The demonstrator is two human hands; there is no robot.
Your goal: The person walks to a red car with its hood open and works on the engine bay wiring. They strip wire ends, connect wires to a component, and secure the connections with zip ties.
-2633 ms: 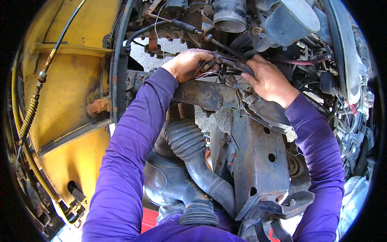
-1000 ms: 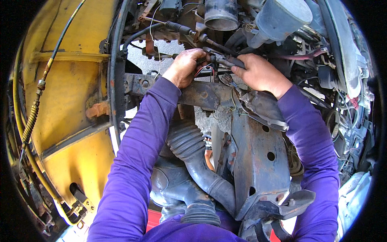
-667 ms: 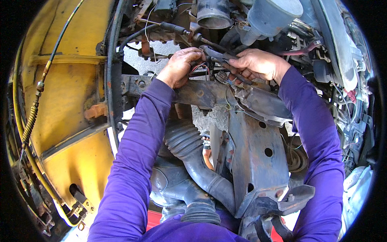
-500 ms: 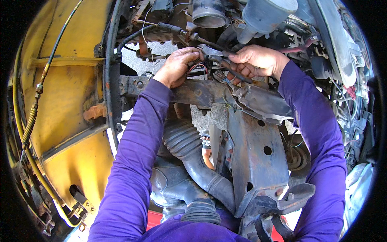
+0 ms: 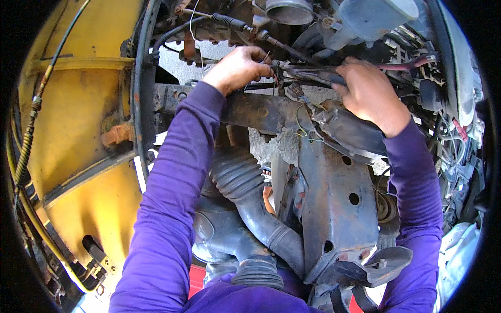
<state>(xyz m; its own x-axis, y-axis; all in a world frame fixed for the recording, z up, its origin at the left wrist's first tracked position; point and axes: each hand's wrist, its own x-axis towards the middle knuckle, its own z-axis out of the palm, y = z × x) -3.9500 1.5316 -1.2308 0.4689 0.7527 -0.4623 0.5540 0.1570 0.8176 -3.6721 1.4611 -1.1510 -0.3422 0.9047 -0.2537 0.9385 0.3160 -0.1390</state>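
My left hand (image 5: 237,70) is closed in a pinch on thin wires (image 5: 275,82), reddish and pale, above a rusty dark crossbar (image 5: 245,109). My right hand (image 5: 371,95) is wrapped round the dark handles of a pair of pliers (image 5: 308,74). The jaws point left and reach close to my left fingertips, by the wires; whether they grip a wire cannot be made out. Below the pliers a frayed wire bundle (image 5: 296,94) runs toward a dark, crumpled sheath (image 5: 347,128) on the crossbar.
A yellow body panel (image 5: 88,115) stands at the left. A ribbed black hose (image 5: 237,175) and a steel bracket with holes (image 5: 339,193) lie between my forearms. A rod with a rubber boot (image 5: 229,22) and a grey reservoir (image 5: 373,18) are at the far side.
My right hand has turned palm-down and moved slightly right, and the pliers' handles have come together in its grip. My left hand has shifted slightly right and stays pinched.
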